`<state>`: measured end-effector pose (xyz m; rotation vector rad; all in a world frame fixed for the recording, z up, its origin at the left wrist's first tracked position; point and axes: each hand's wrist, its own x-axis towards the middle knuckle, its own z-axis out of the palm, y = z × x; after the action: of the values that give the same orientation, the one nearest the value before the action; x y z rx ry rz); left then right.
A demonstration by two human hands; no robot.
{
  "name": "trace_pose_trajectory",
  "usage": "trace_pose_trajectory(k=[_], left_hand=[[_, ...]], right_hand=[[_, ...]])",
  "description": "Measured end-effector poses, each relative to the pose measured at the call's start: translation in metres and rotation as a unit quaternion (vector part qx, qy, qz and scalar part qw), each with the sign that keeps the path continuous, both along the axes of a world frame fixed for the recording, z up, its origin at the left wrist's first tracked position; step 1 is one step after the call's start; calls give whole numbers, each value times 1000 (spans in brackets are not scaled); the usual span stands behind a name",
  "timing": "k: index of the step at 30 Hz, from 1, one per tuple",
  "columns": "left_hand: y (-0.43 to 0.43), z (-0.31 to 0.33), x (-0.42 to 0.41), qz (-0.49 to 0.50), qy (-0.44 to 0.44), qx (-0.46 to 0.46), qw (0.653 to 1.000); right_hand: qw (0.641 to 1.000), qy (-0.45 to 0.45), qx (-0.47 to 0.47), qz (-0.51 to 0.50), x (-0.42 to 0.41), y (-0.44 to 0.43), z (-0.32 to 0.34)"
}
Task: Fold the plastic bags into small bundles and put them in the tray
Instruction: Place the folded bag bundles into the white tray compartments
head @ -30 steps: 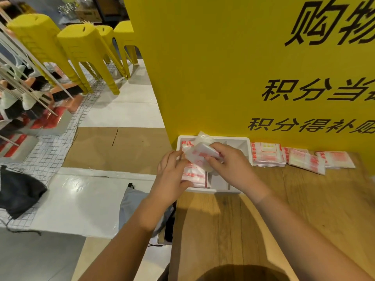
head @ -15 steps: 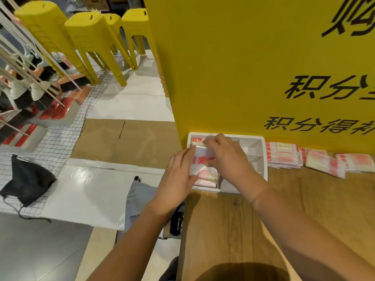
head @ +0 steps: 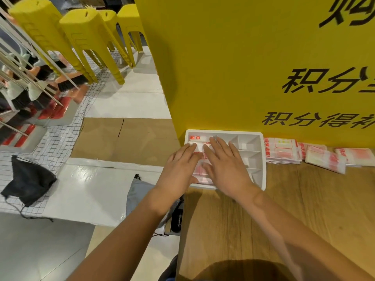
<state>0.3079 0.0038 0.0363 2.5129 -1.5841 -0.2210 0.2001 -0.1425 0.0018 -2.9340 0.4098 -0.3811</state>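
Surface: a wooden table (head: 304, 209) ran across the lower right of the head view, its left edge dropping off to the floor.
Backdrop: a tall yellow board (head: 223, 67) with black printed characters stood along the table's far edge.
Tray: a white tray (head: 263, 159) with dividers sat at the table's far left corner, against the foot of the board.
Folded bundles: white bundles (head: 196, 141) with red print lay in the tray's long left section, mostly hidden under the hands.
Left hand: the left hand (head: 178, 169) lay flat with its fingers straight, pressing down on the bundles from the tray's left side.
Right hand: the right hand (head: 227, 167) lay flat too, fingers spread and straight, pressing on the same bundles just beside the left hand.
Smaller compartments: those on the tray's right side showed only bare white plastic.
Waiting bags: a stack of flat bags (head: 282, 151) lay just right of the tray, with more loose bags (head: 324, 161) further right along the board.
Floor, left: yellow stools (head: 81, 37) stood at the back on pale tiles, with a sheet of cardboard (head: 125, 138) nearer.
Other items: a black cloth (head: 28, 179) lay on a checked sheet (head: 60, 138), and a grey bag (head: 138, 191) sat beside the table's edge.
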Motion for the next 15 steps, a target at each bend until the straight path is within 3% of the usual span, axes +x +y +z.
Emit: trace_pose_trajectory(k=[4,10,15], left_hand=[[-5,4,9,-25,-44,64,997],[-13,7,8,-46,-77,137,987],[-22,11,9,-52,-90,158,982]], right_hand=[[997,72,-10,40,-17,-4,10],[998,6,-64,-17,-18,2,10],[998,4,-47,-28,-5,5,1]])
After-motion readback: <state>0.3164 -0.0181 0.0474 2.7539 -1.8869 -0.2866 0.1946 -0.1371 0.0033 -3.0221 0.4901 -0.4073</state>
